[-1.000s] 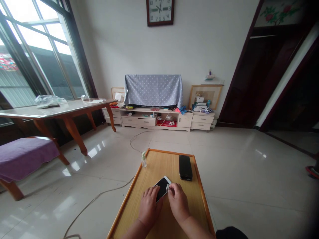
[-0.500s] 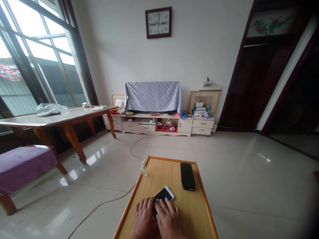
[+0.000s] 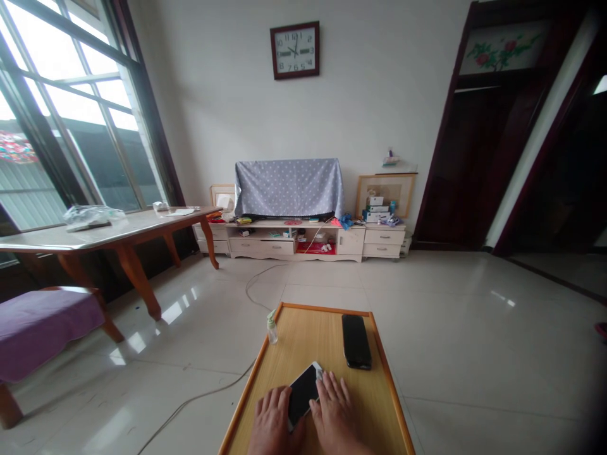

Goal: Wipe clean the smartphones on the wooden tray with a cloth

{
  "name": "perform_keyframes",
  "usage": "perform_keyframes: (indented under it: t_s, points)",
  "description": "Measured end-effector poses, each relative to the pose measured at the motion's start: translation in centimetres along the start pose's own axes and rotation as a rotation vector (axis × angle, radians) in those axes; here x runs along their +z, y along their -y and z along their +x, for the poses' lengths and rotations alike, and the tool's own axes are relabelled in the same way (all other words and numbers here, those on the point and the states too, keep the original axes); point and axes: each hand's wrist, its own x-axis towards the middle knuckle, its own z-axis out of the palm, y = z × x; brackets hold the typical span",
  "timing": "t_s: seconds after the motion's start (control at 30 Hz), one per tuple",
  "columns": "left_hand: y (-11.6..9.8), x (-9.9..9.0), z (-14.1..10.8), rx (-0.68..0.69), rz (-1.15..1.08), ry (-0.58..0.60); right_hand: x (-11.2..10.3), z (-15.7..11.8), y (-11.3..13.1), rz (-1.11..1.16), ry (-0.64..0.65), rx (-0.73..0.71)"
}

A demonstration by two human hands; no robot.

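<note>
A white smartphone [image 3: 304, 393] with a dark screen lies face up and slanted on a small wooden table [image 3: 303, 335]. My left hand [image 3: 272, 417] grips its left edge, fingers close together and thumb near the bottom end. Over the upper right edge lies my right hand [image 3: 336, 411], its fingers pressing a small greyish piece [image 3: 319, 374] that looks like cloth against the glass. Part of that piece is hidden under the fingertips. A black phone-shaped thing [image 3: 356, 341] rests further back on the right. At the left rim stands a small clear spray bottle [image 3: 272, 330] with a green top.
A cable [image 3: 203, 393] runs across the tiled floor on the left. Beyond are a purple-covered stool [image 3: 50, 322] and a long table [image 3: 137, 222] by the window. A low white cabinet [image 3: 351, 242] with a cloth-covered object [image 3: 289, 188] stands along the wall.
My right hand has slid rightward from the middle of the screen to the phone's upper right edge, taking the greyish piece along. More of the screen shows now. The view has tilted slightly upward.
</note>
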Motion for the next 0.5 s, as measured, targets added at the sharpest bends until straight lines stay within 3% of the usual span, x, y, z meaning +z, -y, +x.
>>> perform_keyframes:
  t_s: [0.13,0.2,0.27,0.4,0.5]
  points:
    - [0.3,0.3,0.4,-0.03,0.009,0.068,4.2,-1.3,-0.2,-0.042,-0.112,-0.255]
    - [0.4,0.2,0.5,-0.045,0.006,0.109,5.0,-1.5,-0.4,-0.042,-0.14,-0.342]
    - [0.3,0.1,0.6,-0.033,-0.006,0.118,4.3,-1.0,-0.7,-0.026,-0.129,-0.29]
    - [0.2,0.1,0.5,-0.013,0.003,0.068,1.3,0.9,-1.3,-0.003,-0.024,-0.023]
    - [0.4,0.5,0.6,-0.036,0.022,0.06,1.6,1.2,-1.4,-0.009,0.027,-0.04]
